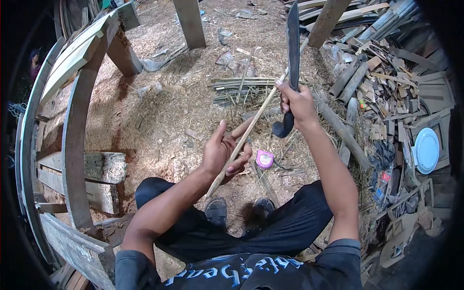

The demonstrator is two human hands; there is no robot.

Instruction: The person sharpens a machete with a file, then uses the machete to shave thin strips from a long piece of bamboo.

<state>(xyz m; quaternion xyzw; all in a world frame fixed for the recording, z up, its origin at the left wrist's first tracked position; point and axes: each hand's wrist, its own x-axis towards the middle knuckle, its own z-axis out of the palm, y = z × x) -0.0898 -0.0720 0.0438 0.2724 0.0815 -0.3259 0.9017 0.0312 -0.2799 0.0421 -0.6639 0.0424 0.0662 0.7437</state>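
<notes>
A long, thin wooden stick runs slantwise in front of me, its lower end near my knees. Loosely curled around its lower part are the fingers of my left hand, with the thumb raised away from it. My right hand is closed around the black handle of a machete, whose dark blade points up and away from me. The stick's upper part passes right at my right thumb and behind the blade. Below, a pink tape measure lies on the ground between my hands.
Wood shavings cover the ground. A bundle of thin sticks lies ahead. Curved timber ribs stand at left, and posts rise at the back. On the right are scrap wood, a log and a light blue lid.
</notes>
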